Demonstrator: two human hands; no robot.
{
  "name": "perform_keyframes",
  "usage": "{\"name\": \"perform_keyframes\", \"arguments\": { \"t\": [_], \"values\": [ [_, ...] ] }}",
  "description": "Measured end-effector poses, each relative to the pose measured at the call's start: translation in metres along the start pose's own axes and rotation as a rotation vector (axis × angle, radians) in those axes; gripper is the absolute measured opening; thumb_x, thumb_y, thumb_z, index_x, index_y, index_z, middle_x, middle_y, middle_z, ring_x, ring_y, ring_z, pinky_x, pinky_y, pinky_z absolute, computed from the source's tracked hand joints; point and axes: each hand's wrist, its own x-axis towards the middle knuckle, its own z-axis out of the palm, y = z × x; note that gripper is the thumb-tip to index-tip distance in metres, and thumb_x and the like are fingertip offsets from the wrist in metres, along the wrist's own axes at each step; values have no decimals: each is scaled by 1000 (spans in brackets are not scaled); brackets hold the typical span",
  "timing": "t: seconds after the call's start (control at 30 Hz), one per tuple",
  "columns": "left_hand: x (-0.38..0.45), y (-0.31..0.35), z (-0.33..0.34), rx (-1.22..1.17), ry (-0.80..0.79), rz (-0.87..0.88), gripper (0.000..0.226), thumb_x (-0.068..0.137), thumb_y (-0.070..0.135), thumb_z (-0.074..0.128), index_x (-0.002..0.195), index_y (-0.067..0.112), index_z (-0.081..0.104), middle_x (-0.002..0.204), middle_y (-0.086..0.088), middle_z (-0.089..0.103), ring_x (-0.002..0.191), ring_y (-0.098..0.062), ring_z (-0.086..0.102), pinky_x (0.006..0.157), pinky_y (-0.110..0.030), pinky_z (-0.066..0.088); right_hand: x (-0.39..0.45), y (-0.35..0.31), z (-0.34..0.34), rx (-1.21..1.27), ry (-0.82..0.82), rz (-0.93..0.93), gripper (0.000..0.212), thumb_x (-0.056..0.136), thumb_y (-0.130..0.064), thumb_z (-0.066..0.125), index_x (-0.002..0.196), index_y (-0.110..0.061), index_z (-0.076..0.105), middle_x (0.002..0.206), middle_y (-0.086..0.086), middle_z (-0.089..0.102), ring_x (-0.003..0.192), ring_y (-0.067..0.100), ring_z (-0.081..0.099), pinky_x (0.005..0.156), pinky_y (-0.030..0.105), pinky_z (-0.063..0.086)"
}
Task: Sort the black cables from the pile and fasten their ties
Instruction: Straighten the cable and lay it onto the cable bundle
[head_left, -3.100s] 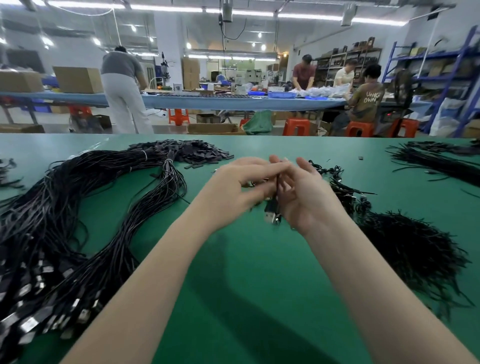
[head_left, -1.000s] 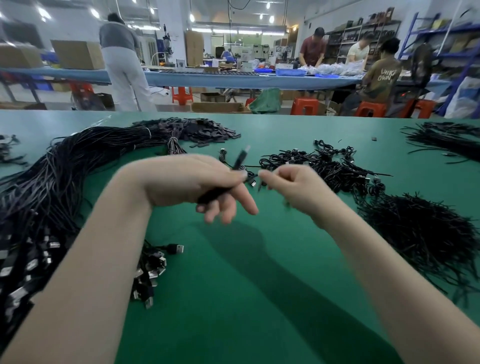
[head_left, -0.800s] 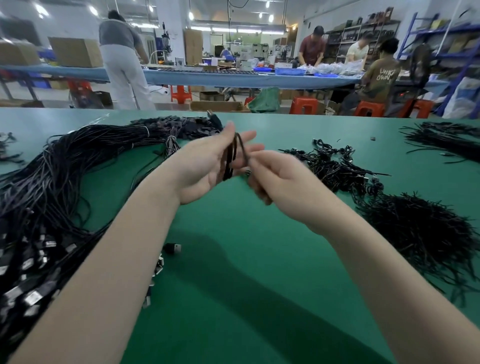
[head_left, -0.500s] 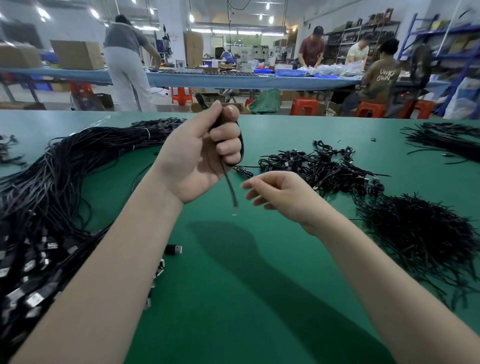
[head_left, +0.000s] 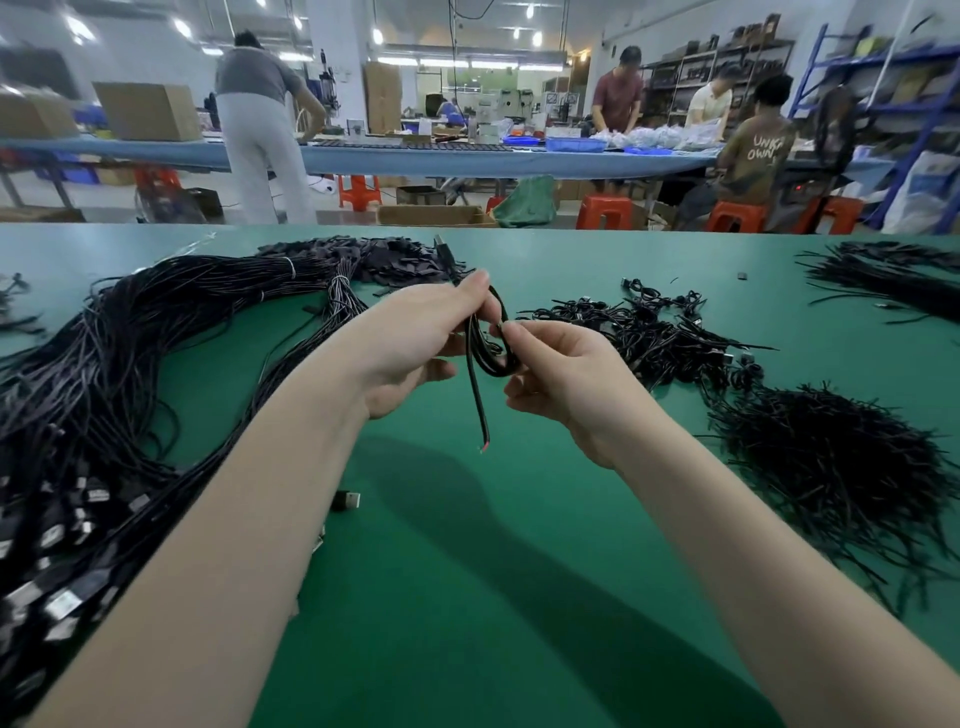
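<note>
Left hand (head_left: 415, 348) pinches a looped black cable (head_left: 491, 348) above the green table (head_left: 467, 597); its stripped end hangs down. Right hand (head_left: 561, 384) pinches the loop's right side. Big cable pile (head_left: 104, 389) lies left, tied cables (head_left: 654, 332) far right, loose ties (head_left: 831, 467) near right.

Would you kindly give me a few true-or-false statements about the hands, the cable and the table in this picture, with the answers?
1. The left hand grips a looped black cable. True.
2. The right hand rests flat on the green table. False: it is raised, fingertips at the loop.
3. The cable's loose end hangs down between the hands. True.
4. The big cable bundle lies right of the hands. False: it lies left.
5. A heap of thin black ties lies to the right. True.
</note>
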Motion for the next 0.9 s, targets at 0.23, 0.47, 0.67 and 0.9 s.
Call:
{"name": "perform_keyframes", "arguments": {
  "t": [0.23,0.47,0.67,0.9],
  "values": [
    [10,-8,16,-432,-45,62,37,98,33,45,82,15,73,104,-6,70,78,-15,66,79,-32,54,1,-7,-2,-196,-15,-51,29,101,-30,43,86,-22,66,68,-9,65,54,9,59,63,28,55],
    [9,-13,17,-336,-53,75,38,97,39,47,79,20,75,87,6,73,82,-12,68,81,-29,56,-7,-12,-5,-357,-243,-96,33,91,-42,59,93,-9,60,64,-9,50,53,8,49,53,24,46],
    [12,-19,23,-197,39,86,43,100,41,44,72,25,73,72,14,69,57,0,60,59,-14,51,-5,2,3,-863,-65,-286,25,100,-38,41,80,-24,41,63,-10,46,50,4,43,47,18,33],
    [2,-27,36,276,151,-9,40,100,46,40,84,25,70,92,1,71,83,-16,68,72,-29,50,-2,30,-20,-979,10,-42,34,103,-34,28,73,-20,37,68,-3,44,63,20,42,57,31,31]
  ]
}}
